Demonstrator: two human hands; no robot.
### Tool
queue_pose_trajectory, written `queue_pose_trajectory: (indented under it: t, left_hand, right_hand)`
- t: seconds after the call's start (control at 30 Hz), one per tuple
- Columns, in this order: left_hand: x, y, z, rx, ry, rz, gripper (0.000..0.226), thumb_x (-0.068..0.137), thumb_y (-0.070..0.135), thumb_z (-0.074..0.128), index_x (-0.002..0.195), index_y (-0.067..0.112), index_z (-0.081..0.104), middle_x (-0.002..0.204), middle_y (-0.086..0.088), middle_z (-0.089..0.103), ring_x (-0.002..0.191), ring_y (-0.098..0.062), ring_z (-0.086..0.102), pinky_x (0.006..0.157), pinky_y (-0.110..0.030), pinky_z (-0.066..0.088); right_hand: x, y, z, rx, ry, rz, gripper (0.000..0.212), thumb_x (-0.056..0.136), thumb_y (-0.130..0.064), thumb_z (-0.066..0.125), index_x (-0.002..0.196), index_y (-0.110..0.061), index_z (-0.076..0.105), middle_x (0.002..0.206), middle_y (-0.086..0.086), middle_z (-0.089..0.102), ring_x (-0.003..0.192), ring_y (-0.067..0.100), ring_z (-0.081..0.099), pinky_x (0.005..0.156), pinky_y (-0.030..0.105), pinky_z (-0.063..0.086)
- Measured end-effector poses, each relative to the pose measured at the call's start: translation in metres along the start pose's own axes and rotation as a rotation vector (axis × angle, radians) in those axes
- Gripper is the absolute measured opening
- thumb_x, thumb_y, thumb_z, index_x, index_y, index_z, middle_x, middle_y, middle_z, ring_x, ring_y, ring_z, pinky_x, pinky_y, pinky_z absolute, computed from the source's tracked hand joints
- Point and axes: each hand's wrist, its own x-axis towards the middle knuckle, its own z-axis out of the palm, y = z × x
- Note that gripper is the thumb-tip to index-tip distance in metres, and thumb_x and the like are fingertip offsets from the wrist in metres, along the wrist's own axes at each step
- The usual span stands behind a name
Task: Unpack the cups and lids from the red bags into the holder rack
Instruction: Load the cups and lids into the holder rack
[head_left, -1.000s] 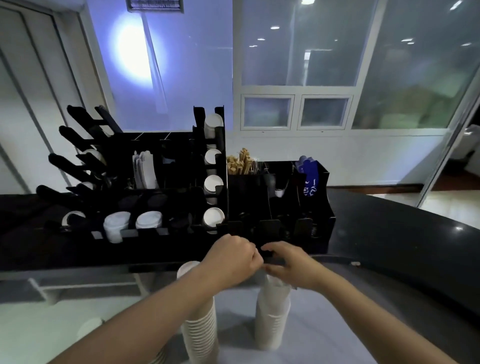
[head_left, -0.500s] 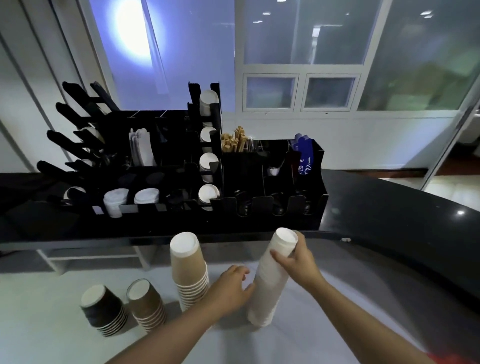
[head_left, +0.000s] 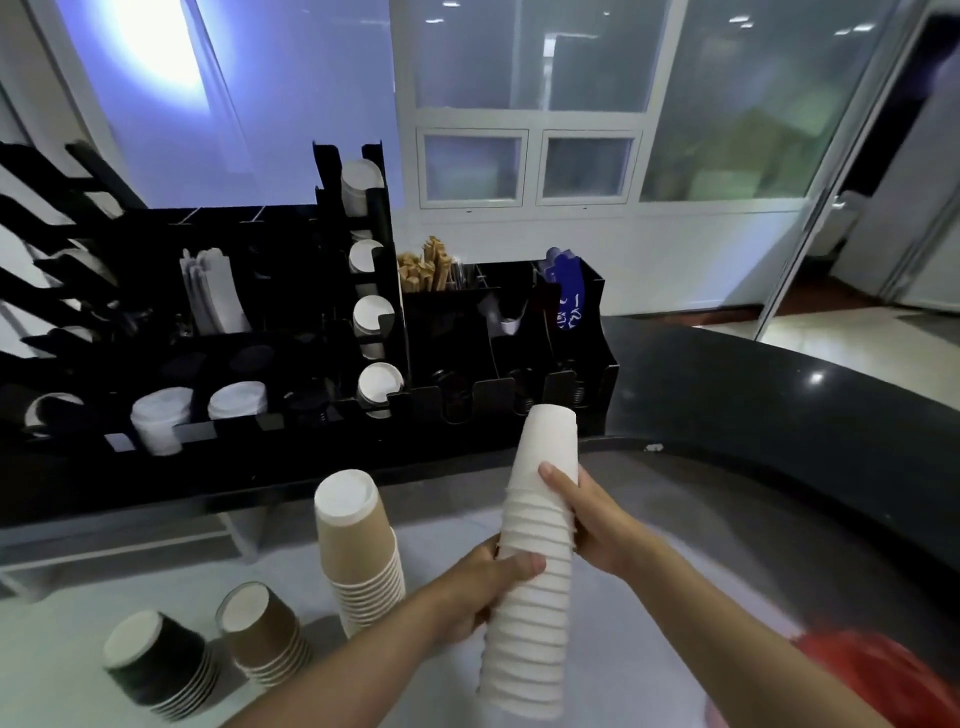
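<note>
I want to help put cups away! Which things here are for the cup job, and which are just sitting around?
For the job:
- white cup stack, held by left hand and right hand
- tall brown cup stack
- short brown cup stack
- black cup stack
- holder rack
- red bag

Just sitting around:
- wooden stirrers
- blue packets

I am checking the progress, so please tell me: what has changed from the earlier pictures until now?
Both hands left the rack edge. The right hand took the white stack high up; then the left hand closed round its middle, and the stack now tilts. The tan stack, the two short stacks and the rack's contents look unchanged. A red bag shows at lower right.
</note>
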Motion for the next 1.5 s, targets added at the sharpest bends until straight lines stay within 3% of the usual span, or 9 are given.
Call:
queue_pose_trajectory:
  t: [0.57,0.67,0.77,0.87,1.0,1.13,1.3,1.4,1.5]
  left_hand:
    - [-0.023,0.013,-0.012,0.130,0.067,-0.032,0.049,0.081,0.047,0.080,0.122,0.025,0.064,0.110,0.002,0.076,0.101,-0.016,0.073,0.089,-0.035,0.059]
    - [-0.017,0.010,-0.010,0.324,0.190,0.022,0.056,0.070,0.054,0.083,0.116,0.029,0.063,0.104,0.006,0.076,0.095,-0.013,0.073,0.093,-0.041,0.058]
    - [-0.007,0.004,-0.007,0.527,0.396,-0.002,0.078,0.058,0.066,0.081,0.121,0.029,0.052,0.105,0.009,0.070,0.092,-0.009,0.069,0.085,-0.033,0.058]
    - [0.003,-0.003,-0.011,0.596,0.405,-0.010,0.086,0.055,0.069,0.079,0.124,0.031,0.045,0.110,0.012,0.065,0.096,-0.009,0.066,0.087,-0.035,0.057]
    - [0.010,-0.018,-0.020,0.649,0.351,0.030,0.090,0.053,0.066,0.083,0.127,0.033,0.043,0.116,0.013,0.062,0.104,-0.010,0.063,0.090,-0.036,0.055]
    - [0.025,-0.028,-0.027,0.687,0.315,0.130,0.086,0.056,0.060,0.085,0.126,0.036,0.041,0.117,0.017,0.058,0.104,-0.002,0.059,0.087,-0.030,0.053]
    - [0.052,-0.034,-0.027,0.641,0.358,0.180,0.083,0.055,0.048,0.087,0.124,0.032,0.043,0.116,0.016,0.054,0.102,0.001,0.057,0.079,-0.015,0.047]
    - [0.069,-0.033,-0.021,0.570,0.323,0.164,0.085,0.056,0.035,0.084,0.128,0.033,0.040,0.121,0.012,0.055,0.110,-0.006,0.057,0.090,-0.031,0.054]
    - [0.076,-0.034,-0.020,0.516,0.323,0.134,0.089,0.056,0.029,0.083,0.130,0.036,0.034,0.125,0.008,0.056,0.114,-0.011,0.057,0.094,-0.032,0.050]
  right_hand:
    - [0.008,0.034,0.030,0.026,0.262,-0.095,0.066,0.073,-0.041,0.083,0.127,-0.021,0.052,0.109,0.012,0.074,0.096,0.032,0.074,0.071,0.043,0.061]
    - [0.013,0.037,0.034,-0.049,0.361,-0.133,0.076,0.065,-0.045,0.087,0.127,-0.025,0.049,0.114,0.007,0.069,0.095,0.025,0.074,0.072,0.041,0.062]
    - [0.020,0.038,0.037,-0.170,0.446,-0.155,0.086,0.060,-0.054,0.086,0.129,-0.028,0.042,0.116,0.000,0.063,0.101,0.022,0.069,0.077,0.043,0.062]
    - [0.025,0.029,0.029,-0.202,0.462,-0.178,0.085,0.061,-0.056,0.084,0.128,-0.031,0.039,0.119,-0.003,0.061,0.103,0.018,0.067,0.074,0.039,0.062]
    - [0.026,0.008,-0.003,-0.033,0.468,-0.159,0.078,0.069,-0.048,0.086,0.130,-0.025,0.043,0.123,0.005,0.063,0.105,0.026,0.070,0.078,0.046,0.062]
    - [0.018,-0.007,-0.029,0.098,0.463,-0.208,0.056,0.079,-0.042,0.083,0.122,-0.028,0.049,0.119,0.005,0.069,0.098,0.022,0.074,0.073,0.039,0.062]
    - [0.005,-0.023,-0.049,0.127,0.465,-0.232,0.065,0.070,-0.059,0.082,0.121,-0.031,0.053,0.107,-0.003,0.076,0.098,0.021,0.074,0.072,0.034,0.061]
    - [0.000,-0.025,-0.060,0.094,0.461,-0.235,0.072,0.069,-0.062,0.080,0.126,-0.030,0.051,0.109,-0.004,0.075,0.101,0.021,0.074,0.081,0.042,0.062]
    - [-0.003,-0.027,-0.068,0.025,0.461,-0.234,0.073,0.070,-0.062,0.078,0.128,-0.029,0.051,0.115,-0.001,0.073,0.103,0.022,0.073,0.093,0.050,0.057]
